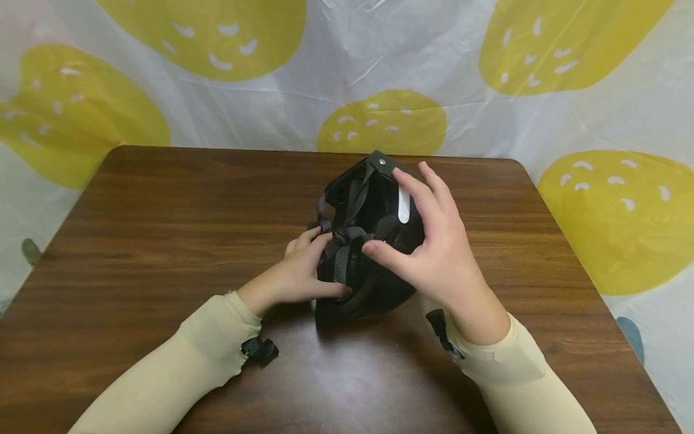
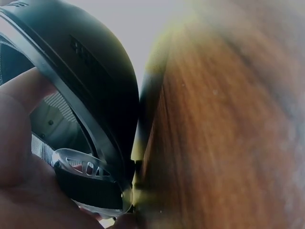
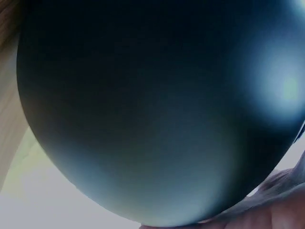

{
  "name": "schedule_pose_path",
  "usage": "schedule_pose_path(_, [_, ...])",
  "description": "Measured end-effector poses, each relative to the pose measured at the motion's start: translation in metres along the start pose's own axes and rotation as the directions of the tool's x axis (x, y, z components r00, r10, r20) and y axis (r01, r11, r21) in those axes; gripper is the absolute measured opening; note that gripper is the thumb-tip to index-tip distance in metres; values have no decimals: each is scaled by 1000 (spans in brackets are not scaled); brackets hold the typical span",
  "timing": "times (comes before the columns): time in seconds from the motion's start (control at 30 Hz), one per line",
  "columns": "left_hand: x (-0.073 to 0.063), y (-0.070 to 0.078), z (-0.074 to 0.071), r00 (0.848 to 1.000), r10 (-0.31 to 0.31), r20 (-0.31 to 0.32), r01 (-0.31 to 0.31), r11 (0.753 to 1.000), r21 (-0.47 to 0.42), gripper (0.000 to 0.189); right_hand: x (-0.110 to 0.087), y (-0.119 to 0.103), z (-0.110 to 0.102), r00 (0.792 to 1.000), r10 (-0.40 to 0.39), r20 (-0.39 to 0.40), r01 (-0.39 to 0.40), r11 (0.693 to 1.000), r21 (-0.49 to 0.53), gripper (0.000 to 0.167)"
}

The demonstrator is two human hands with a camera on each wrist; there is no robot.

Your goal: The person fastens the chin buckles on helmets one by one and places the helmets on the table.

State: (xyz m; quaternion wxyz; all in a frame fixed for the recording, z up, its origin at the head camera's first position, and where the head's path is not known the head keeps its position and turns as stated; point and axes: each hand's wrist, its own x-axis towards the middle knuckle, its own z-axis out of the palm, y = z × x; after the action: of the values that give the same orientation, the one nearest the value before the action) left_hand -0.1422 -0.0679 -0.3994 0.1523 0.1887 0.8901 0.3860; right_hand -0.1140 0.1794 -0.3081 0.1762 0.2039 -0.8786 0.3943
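Note:
A black helmet [image 1: 374,301] is tilted on its side over the middle of the table, its hollow facing left. Straps and a grey ribbed band [image 1: 341,264] show inside. My left hand [image 1: 295,271] grips the lower left rim, with the thumb over the edge. A clear plastic piece [image 2: 78,160] lies beside that hand in the left wrist view. My right hand [image 1: 441,253] holds the right side, thumb across the opening and index fingertip near the top corner, beside a white strip [image 1: 403,205]. The smooth outer shell [image 3: 143,119] fills the right wrist view.
The brown wooden table [image 1: 162,211] has rounded far corners. Behind it hangs a white cloth [image 1: 461,120] with yellow shapes. Black wrist straps [image 1: 260,351] sit at the cuffs of both light sleeves [image 1: 179,355].

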Motion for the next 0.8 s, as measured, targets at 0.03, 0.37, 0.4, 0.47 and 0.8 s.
schedule_pose_path(0.03, [0, 0, 0, 1000, 0, 0, 0, 1000, 4, 106, -1, -1, 2, 1000, -25, -7, 25, 1000, -19, 97])
schedule_pose_path(0.37, [4, -2, -2, 999, 3, -35, -3, 1000, -8, 116, 1, 5, 5, 992, -123, -33, 121, 990, -72, 96])
schedule_pose_path(0.4, [4, -2, -3, 999, 1, -46, -2, 1000, -17, 120, 2, 6, 5, 992, -122, -30, 119, 990, -73, 95])
schedule_pose_path(0.47, [4, -4, -4, 998, -9, -68, 6, 999, -45, 127, 3, 6, 5, 993, -115, -25, 112, 991, -75, 92])
schedule_pose_path(0.8, [6, -10, -16, 990, -8, -138, -9, 992, -122, 138, 8, 11, 4, 991, -130, -12, 127, 985, -118, 91])
